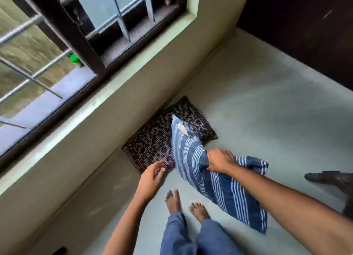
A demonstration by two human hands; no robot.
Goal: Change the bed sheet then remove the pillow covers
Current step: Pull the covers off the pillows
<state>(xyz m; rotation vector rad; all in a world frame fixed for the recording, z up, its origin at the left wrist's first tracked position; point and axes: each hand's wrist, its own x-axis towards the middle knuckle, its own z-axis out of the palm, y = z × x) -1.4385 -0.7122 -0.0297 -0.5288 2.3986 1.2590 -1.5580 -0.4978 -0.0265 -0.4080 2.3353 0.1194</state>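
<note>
A dark patterned pillow (152, 138) lies on the pale bed sheet (267, 105), against the wall under the window. A blue pillow with white stripes (219, 189) slants across it, one end resting on the dark pillow, the other near my feet. My right hand (219, 160) grips the striped pillow's cover near its middle, bunching the cloth. My left hand (150, 178) reaches to the near corner of the dark pillow, fingers curled at its edge. The picture is blurred by motion.
I stand barefoot (187, 205) on the bed. A cream wall (133, 94) with a barred window (76, 35) runs along the left. A dark headboard (305, 25) rises at the far right. A dark object (332, 178) lies at the right edge.
</note>
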